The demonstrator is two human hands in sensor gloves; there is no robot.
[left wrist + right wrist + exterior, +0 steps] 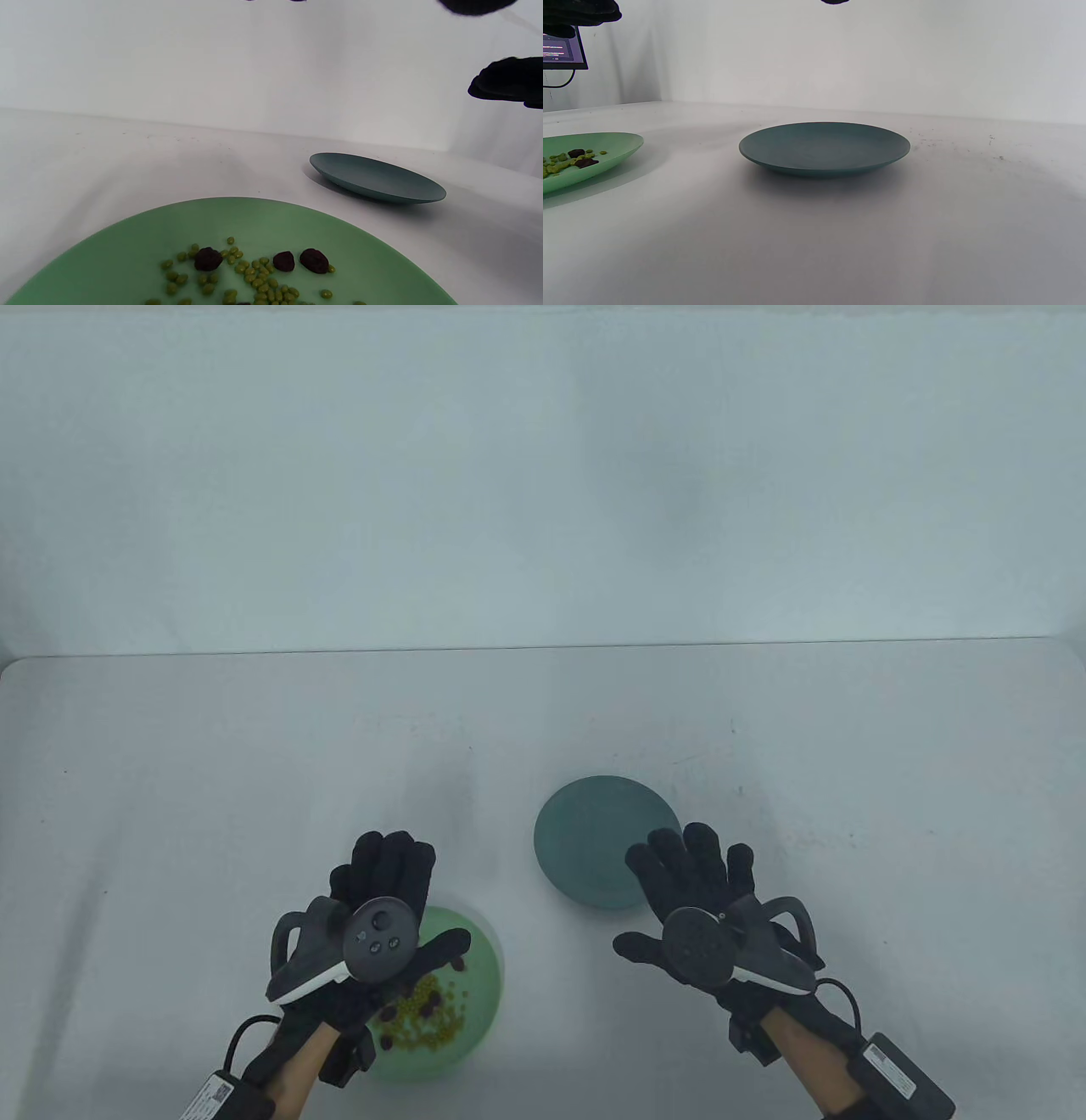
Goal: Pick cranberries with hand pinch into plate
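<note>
A light green plate (pixel 484 976) near the front edge holds dark red cranberries (pixel 314 260) mixed with several small green peas (pixel 254 275). A dark teal plate (pixel 594 823) stands bare to its right, also in the left wrist view (pixel 377 178) and the right wrist view (pixel 823 146). My left hand (pixel 399 891) hovers flat above the green plate's left part, fingers spread, holding nothing. My right hand (pixel 687 891) hovers open over the teal plate's front right edge, holding nothing. The green plate and cranberries also show at the left of the right wrist view (pixel 615 148).
The white table (pixel 170 780) ends at a white wall behind. A monitor (pixel 562 51) shows at the far left in the right wrist view. Small dark specks (pixel 992 148) mark the table right of the teal plate.
</note>
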